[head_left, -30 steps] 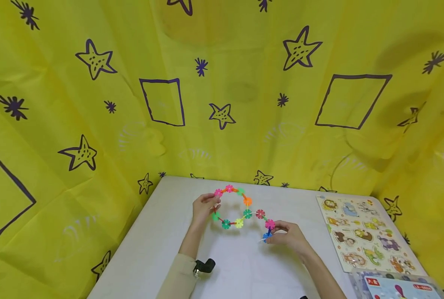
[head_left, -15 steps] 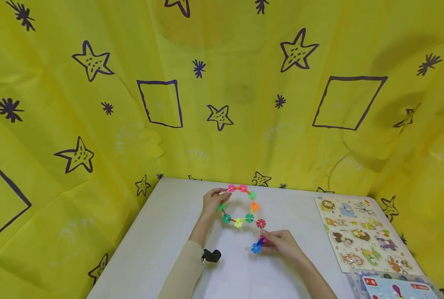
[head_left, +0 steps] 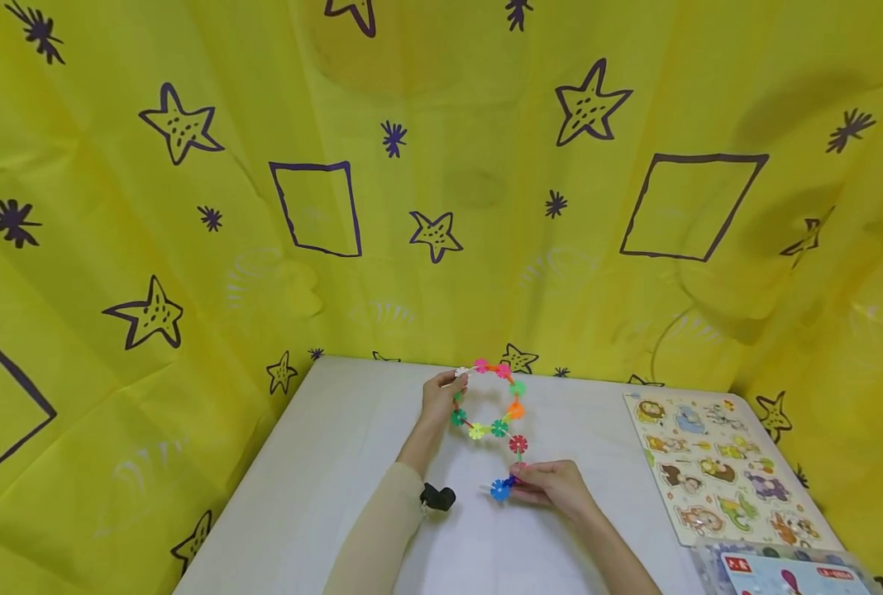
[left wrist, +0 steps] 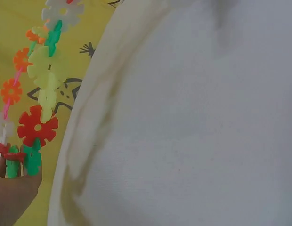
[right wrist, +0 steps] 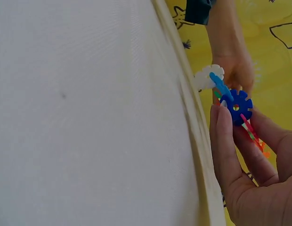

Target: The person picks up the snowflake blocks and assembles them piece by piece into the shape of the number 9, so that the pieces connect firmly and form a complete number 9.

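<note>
A chain of coloured snowflake discs (head_left: 499, 427), slotted edge to edge, forms a ring with a short tail. My left hand (head_left: 439, 399) holds the ring at its left side, fingers by a white disc (head_left: 461, 373). Lower down, my right hand (head_left: 556, 486) pinches the tail between thumb and fingers, beside a light blue disc (head_left: 499, 490). The right wrist view shows a dark blue disc (right wrist: 238, 107) at those fingertips, and a white disc (right wrist: 209, 77) at the tail's end. In the left wrist view, green and red discs (left wrist: 38, 126) rise from the left hand's fingertips.
On the right of the white table (head_left: 322, 463) lies an animal puzzle board (head_left: 698, 450). A clear box with a printed card (head_left: 784, 574) stands in front of it. A yellow patterned curtain (head_left: 486, 289) surrounds the table.
My left hand has moved right, carrying the ring along. The right hand has shifted left and slightly nearer, so the tail now bends down beneath the ring.
</note>
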Tool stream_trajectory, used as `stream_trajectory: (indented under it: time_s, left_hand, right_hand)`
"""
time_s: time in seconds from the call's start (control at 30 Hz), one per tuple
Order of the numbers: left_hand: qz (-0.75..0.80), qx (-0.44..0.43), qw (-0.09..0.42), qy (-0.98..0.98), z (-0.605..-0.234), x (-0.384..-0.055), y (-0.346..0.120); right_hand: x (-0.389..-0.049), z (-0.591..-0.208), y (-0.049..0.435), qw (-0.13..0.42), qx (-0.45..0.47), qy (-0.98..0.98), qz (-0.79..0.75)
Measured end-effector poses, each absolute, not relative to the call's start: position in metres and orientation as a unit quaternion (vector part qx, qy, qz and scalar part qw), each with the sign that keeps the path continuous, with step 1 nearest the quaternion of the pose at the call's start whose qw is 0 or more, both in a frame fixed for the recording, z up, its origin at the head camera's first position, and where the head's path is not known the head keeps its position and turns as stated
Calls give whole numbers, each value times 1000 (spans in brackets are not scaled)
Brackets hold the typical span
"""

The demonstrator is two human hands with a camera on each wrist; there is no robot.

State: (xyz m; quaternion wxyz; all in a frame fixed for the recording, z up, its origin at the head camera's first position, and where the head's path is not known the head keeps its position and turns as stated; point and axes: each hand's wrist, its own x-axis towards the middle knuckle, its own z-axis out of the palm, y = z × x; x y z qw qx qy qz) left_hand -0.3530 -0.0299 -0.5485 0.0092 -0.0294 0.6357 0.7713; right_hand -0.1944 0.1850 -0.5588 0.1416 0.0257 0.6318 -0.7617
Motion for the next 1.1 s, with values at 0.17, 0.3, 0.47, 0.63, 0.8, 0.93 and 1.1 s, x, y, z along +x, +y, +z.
stream_trajectory:
  time_s: [0.17,0.3,0.47,0.63,0.8,0.93,1.1]
  left_hand:
    - [761,-10,22,649,-556,-360,-26]
    - [751,1,36,660,-562,-363,-26]
    - [712,17,25,702,-568,-364,-25]
    - [677,28,9,736,-572,-367,-23]
    - [645,23,8,764,-568,-365,-22]
    - [628,18,11,778,-566,-362,-25]
    - [605,19,20,795,-560,-353,-36]
  right_hand:
    - [-200,-563,180,130,51,631,-763]
    - [-205,-565,177,128,67,641,-754]
    - [-209,-569,176,125,81,659,-737]
    - [-211,-570,172,115,104,709,-688]
    - [-213,-568,170,111,115,751,-640]
    - [-210,-566,172,93,118,783,-604]
    - [-208,-561,180,50,106,821,-559]
